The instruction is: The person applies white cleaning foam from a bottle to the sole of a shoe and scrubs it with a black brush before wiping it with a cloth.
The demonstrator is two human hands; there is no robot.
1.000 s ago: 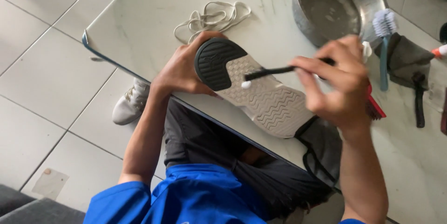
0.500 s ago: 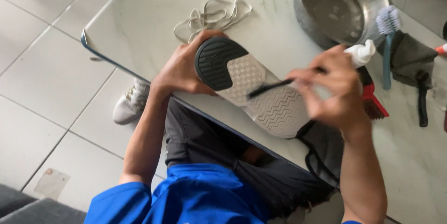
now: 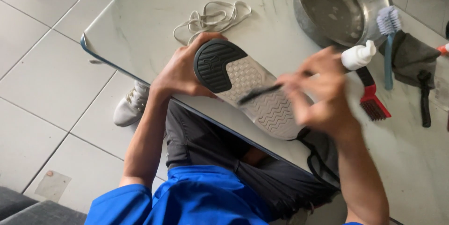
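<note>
Since the earlier frame the right hand has swept its thin black brush further left along the sole, and it blurs with the stroke. The shoe lies sole-up at the near edge of the table, its dark heel to the left. The left hand is wrapped around that heel, fingers closed on it to steady it. The right hand pinches the brush handle; its exact grip is smeared by motion. Loose laces lie just beyond the heel. Far right stands a steel bowl, with a white bottle, a red brush, a blue brush and a grey cloth close by. A second shoe rests on the floor tiles below the table edge. The risk, judged from here: the shoe overhangs the near edge, so a hard stroke could twist it from the left hand's hold, or the right elbow could knock the bottle.
</note>
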